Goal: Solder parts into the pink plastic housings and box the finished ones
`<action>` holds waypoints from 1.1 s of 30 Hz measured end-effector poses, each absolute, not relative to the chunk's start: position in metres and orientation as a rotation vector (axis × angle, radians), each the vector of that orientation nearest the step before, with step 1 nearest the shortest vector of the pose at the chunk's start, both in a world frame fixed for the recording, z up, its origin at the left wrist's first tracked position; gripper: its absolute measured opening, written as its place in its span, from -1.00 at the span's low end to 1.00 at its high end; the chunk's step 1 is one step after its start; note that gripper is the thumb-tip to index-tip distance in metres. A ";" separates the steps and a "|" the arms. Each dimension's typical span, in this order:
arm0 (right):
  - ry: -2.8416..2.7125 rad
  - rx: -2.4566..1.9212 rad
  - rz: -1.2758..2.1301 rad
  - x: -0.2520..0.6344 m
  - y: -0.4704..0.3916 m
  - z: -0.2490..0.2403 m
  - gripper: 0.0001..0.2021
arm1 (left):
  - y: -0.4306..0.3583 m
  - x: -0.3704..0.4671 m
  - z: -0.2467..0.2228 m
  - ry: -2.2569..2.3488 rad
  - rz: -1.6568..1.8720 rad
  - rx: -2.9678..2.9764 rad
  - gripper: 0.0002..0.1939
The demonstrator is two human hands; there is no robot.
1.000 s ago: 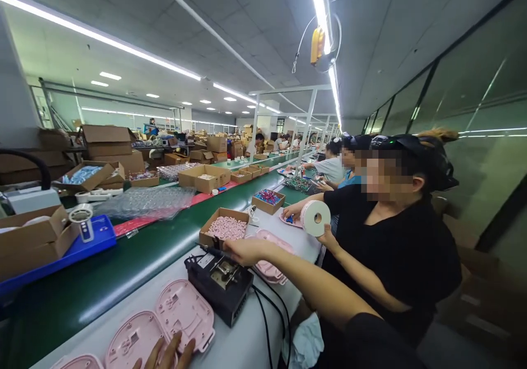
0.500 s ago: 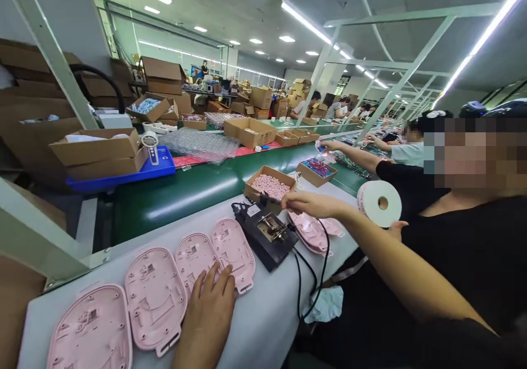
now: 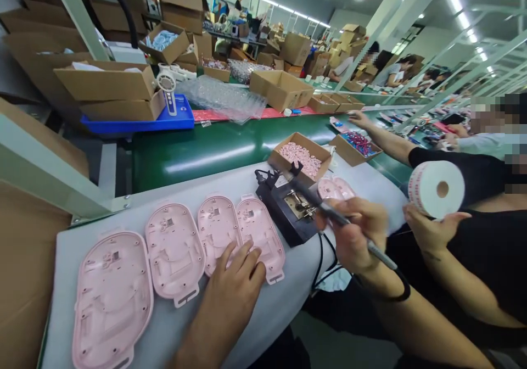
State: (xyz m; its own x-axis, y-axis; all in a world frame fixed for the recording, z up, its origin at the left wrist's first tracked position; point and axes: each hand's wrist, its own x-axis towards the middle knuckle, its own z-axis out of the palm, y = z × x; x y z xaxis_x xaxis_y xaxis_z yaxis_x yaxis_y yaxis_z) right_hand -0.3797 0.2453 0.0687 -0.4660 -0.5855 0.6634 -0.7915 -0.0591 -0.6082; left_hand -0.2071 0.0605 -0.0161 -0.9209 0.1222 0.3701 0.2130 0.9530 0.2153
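Note:
Several pink plastic shell halves (image 3: 175, 253) lie in a row on the pale work surface, their ribbed insides facing up. My left hand (image 3: 230, 286) has its fingers spread over the lower parts of the two rightmost shells (image 3: 261, 237), holding nothing. My right hand (image 3: 358, 237) is closed round a dark grey pen-shaped tool (image 3: 329, 211) with a black cable at its rear. Blurred by motion, the tool points up and left above a black box (image 3: 284, 210) with an exposed metal mechanism. Its exact kind cannot be made out.
Behind the black box stands a carton of small pink parts (image 3: 302, 157). A green conveyor belt (image 3: 197, 152) runs beyond the work surface. At right, a co-worker's hand supports a white tape roll (image 3: 436, 190). A blue tray (image 3: 181, 117) stands across the belt.
My right hand has come away from the black box's stand toward me, bringing the pen-shaped tool with it. My left hand stays on the shells while the view has shifted down and right.

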 end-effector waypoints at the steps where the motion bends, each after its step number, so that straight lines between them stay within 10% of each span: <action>1: -2.100 1.544 1.648 -0.379 0.245 0.060 -0.62 | 0.062 -0.207 -0.015 -2.765 -0.371 -0.236 -0.89; 14: -2.385 1.544 1.013 -0.370 0.249 0.023 -0.71 | 0.066 -0.215 -0.014 -2.780 -0.326 -0.206 -0.62; 33: -2.305 1.757 1.151 -0.375 0.239 0.027 -0.63 | 0.065 -0.214 -0.014 -2.835 -0.381 -0.212 -0.63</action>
State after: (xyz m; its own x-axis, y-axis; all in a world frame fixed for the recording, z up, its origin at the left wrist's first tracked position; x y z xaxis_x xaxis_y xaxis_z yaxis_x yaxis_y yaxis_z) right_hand -0.3749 0.2393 0.0266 -0.3646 -0.8243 0.4331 -0.8415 0.0925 -0.5323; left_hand -0.2139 0.0648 -0.0145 -0.9521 0.1078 0.2860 0.1794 0.9546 0.2376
